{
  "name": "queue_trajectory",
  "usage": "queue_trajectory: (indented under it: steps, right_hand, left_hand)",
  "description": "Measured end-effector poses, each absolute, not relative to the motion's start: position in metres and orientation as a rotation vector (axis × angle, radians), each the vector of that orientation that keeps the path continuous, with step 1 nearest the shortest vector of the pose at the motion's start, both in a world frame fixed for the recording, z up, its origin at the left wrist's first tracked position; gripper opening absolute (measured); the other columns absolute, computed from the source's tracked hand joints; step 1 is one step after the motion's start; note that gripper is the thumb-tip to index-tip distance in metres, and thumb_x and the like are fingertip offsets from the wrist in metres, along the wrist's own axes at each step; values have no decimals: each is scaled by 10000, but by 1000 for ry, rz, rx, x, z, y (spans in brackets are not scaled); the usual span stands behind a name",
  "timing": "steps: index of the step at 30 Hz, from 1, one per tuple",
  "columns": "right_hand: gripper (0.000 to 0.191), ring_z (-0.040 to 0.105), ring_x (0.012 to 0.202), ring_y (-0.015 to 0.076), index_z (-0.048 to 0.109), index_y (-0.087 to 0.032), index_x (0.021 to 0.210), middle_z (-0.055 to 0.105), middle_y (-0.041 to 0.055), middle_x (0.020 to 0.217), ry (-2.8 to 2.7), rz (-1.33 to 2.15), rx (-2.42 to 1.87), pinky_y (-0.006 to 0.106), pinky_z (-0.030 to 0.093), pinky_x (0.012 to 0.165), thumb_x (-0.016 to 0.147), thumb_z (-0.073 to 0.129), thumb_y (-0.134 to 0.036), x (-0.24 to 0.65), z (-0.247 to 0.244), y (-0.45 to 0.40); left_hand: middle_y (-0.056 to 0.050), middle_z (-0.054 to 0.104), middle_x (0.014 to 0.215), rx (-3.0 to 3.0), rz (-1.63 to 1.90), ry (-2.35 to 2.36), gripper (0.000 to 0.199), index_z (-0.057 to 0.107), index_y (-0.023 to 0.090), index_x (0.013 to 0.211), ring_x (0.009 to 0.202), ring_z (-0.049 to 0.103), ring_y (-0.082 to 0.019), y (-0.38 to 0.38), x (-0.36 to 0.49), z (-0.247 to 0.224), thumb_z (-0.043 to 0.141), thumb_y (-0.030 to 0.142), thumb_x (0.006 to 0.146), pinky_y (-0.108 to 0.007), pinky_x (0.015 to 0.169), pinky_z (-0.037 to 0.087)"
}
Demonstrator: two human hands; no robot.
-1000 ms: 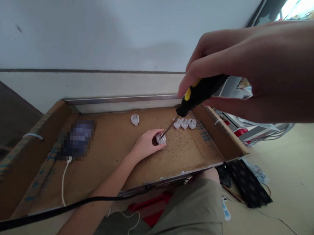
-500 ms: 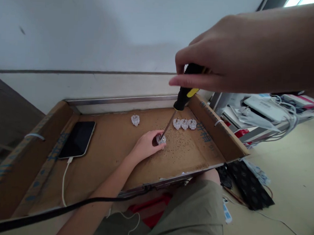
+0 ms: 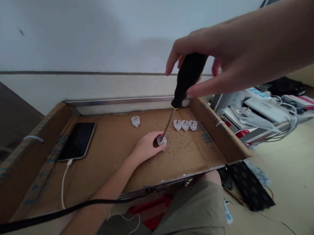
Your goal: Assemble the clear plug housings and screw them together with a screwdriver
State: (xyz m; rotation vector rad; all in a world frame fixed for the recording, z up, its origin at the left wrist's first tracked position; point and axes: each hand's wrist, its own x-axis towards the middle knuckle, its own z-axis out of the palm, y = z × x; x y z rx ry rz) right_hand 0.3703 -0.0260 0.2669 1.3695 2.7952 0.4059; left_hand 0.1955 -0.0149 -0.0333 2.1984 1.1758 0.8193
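Here's the plug (image 3: 162,141), a small clear-plastic piece right of centre on the cardboard-lined worktop (image 3: 110,143), and the left hand (image 3: 148,145) has it: the grip is closed around it, thumb on the near side, finger on the far side, the top face left bare. Down onto that face comes the slanting shaft of the screwdriver (image 3: 188,75), its tip at the plug, though exactly what it meets there is too small to make out. Up above, the right hand (image 3: 215,50) has a loose grip on the black handle, thumb against its right side, a forefinger standing off to the left. Now, how should this little one handle? Light, I'd say, and stiff, with hard, smooth walls that could slip or twist under a turning load; thin plastic edges may chip if pressed too hard. Best hold: low on the two opposite sides, just as the left has it, pressed down against the cardboard and with fingertips clear of the metal tip. The screwdriver looks the heavier item, rigid and easy to hold by its thick handle. Off to the far right sit three more plugs (image 3: 185,125) side by side, pins up, with a lone plug (image 3: 135,121) farther left.
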Motion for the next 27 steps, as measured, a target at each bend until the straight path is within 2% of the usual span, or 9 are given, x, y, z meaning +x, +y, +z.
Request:
queue_trajectory:
  steps: [2,4,6,12,18,24,27]
  right_hand:
    - [328,429,487,17,626,-354,943,555,-119,680,2818,489,1294,171,264,476,660,621,-519,373,266,-26]
    - [263,450,494,17,638,-339,915,557,-117,667,2827,534,1248,170,285,480,676,622,-447,376,266,-28]
    - [293,475,501,32,628,-351,948,558,-118,658,2809,523,1252,170,303,466,659,632,-399,378,266,-31]
    - [306,542,608,82,608,-390,951,579,-116,766,2794,599,1281,162,299,429,645,594,-398,384,271,-36]
    - [291,521,569,58,620,-369,947,574,-122,766,2822,770,1212,172,301,459,660,587,-405,385,276,-38]
    - [383,538,644,49,616,-351,1009,577,-125,782,2705,651,1359,150,318,494,632,671,-385,376,269,-42]
    - [354,571,772,27,655,-239,966,578,-95,843,2691,621,1483,125,336,579,681,590,-438,378,262,-43]
  left_hand:
    - [-42,616,1151,2202,821,1171,397,554,237,1149,1047,571,-220,-15,196,-33,621,336,770,-383,938,448]
    - [-34,618,1143,2203,826,1171,404,549,243,1154,1039,575,-216,-15,196,-33,627,331,766,-375,930,454]
    - [-26,618,1140,2205,832,1169,410,547,248,1156,1037,576,-211,-14,195,-33,633,327,763,-369,928,456]
    - [-28,619,1135,2215,840,1170,418,545,247,1158,1031,575,-209,-15,194,-34,638,336,761,-364,924,455]
    - [-41,620,1113,2252,827,1203,396,556,237,1146,1024,570,-220,-15,194,-34,621,368,778,-378,915,449]
    - [-33,620,1117,2253,813,1203,462,548,250,1161,1014,569,-222,-17,192,-31,645,440,752,-369,903,449]
    - [-28,624,1110,2265,781,1197,511,540,256,1172,1002,573,-225,-17,192,-29,671,458,721,-375,895,452]
